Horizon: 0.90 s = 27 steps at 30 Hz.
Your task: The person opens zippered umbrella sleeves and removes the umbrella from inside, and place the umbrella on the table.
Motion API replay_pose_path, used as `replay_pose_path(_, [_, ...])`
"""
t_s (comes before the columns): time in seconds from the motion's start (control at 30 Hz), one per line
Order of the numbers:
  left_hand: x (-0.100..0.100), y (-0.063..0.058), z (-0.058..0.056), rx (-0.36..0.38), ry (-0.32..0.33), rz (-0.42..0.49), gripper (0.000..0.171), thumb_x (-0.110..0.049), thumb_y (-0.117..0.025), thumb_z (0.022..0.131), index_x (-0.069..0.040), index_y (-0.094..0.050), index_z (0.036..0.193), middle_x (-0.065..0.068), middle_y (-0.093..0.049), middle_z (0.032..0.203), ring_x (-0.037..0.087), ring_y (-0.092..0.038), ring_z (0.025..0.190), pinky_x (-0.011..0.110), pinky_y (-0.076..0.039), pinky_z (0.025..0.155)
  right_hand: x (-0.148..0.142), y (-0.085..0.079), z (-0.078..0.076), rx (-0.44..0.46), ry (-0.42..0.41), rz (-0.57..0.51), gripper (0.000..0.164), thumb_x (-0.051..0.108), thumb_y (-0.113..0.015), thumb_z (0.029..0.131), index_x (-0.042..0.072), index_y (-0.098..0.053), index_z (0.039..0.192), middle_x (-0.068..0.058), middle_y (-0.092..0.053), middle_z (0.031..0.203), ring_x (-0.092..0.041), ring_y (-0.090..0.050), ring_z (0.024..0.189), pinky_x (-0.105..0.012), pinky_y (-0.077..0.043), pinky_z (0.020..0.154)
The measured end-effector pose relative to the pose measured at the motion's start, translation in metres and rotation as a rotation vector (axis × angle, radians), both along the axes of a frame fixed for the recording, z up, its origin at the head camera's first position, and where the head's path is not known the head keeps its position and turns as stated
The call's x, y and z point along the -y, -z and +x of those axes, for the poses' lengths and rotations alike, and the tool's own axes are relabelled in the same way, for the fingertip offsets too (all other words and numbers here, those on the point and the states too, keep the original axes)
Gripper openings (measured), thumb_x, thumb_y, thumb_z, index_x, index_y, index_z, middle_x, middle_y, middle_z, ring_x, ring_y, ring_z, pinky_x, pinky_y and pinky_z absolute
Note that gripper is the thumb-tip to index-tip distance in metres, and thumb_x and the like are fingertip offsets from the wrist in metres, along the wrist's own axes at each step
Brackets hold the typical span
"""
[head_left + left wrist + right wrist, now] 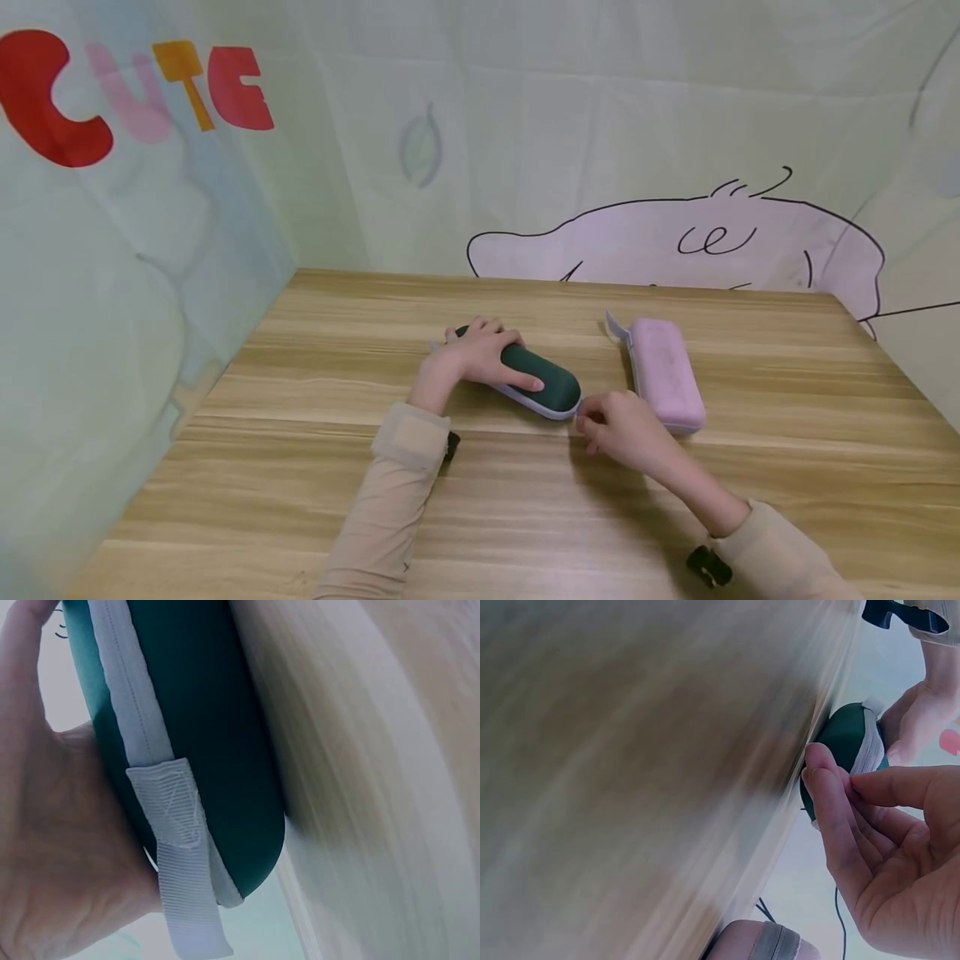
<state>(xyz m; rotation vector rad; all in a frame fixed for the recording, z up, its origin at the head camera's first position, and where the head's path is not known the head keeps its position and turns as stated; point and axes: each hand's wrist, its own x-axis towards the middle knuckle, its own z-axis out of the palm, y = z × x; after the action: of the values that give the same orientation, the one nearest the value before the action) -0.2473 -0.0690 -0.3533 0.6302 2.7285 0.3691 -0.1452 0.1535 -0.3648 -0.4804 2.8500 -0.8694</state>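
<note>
Steadying the smooth, dark green, pill-shaped case (553, 377) on the wood-grained desk (510, 525), the left hand (478, 352) clamps its ten o'clock half; keep that firm. The right hand (622, 427) has thumb and fingertips together at its four o'clock end, seemingly pinching a hidden zip pull; draw evenly along the pale fabric zip band (129, 682). A pink, rounded-oblong case (666, 371) lies at three o'clock.
</note>
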Motion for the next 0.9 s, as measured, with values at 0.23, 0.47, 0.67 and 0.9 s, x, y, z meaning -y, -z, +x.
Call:
replay_pose_path(0.23, [0.0006,-0.0003,0.0008,0.007,0.001,-0.003,0.072,-0.077,-0.059,0.073,-0.032,-0.051,0.129,0.002,-0.040,0.146,0.027,-0.026,0.139,0.072,-0.014,0.106,0.0026,-0.0016,0.0021,-0.002,0.007,0.004,0.014,0.007,-0.060,0.088,0.008,-0.072,0.081,0.004,-0.064,0.059,-0.002,-0.058,0.053,-0.021,-0.043,0.052])
replay_pose_path(0.47, [0.0011,-0.0013,0.0022,0.004,0.000,-0.007,0.071,-0.076,-0.058,0.074,-0.032,-0.051,0.129,0.002,-0.040,0.145,0.027,-0.026,0.138,0.071,-0.015,0.106,0.0059,-0.0022,0.0043,0.017,0.007,0.010,0.014,0.009,-0.060,0.089,0.008,-0.072,0.082,0.005,-0.063,0.059,-0.003,-0.058,0.054,-0.022,-0.042,0.051])
replay_pose_path(0.67, [0.0011,-0.0009,0.0022,0.004,-0.001,-0.009,0.071,-0.076,-0.058,0.074,-0.032,-0.050,0.130,0.002,-0.040,0.146,0.027,-0.026,0.138,0.071,-0.015,0.106,0.0073,-0.0019,0.0046,0.008,0.009,0.022,0.014,0.009,-0.059,0.089,0.007,-0.071,0.080,0.005,-0.062,0.057,-0.004,-0.057,0.053,-0.022,-0.041,0.051])
replay_pose_path(0.9, [0.0002,-0.0015,0.0022,0.008,0.006,-0.005,0.071,-0.076,-0.058,0.075,-0.031,-0.050,0.131,0.003,-0.039,0.147,0.028,-0.027,0.137,0.072,-0.014,0.106,0.0074,-0.0030,0.0055,0.008,0.016,0.030,0.014,0.009,-0.059,0.089,0.007,-0.071,0.082,0.005,-0.062,0.058,-0.004,-0.057,0.053,-0.022,-0.041,0.051])
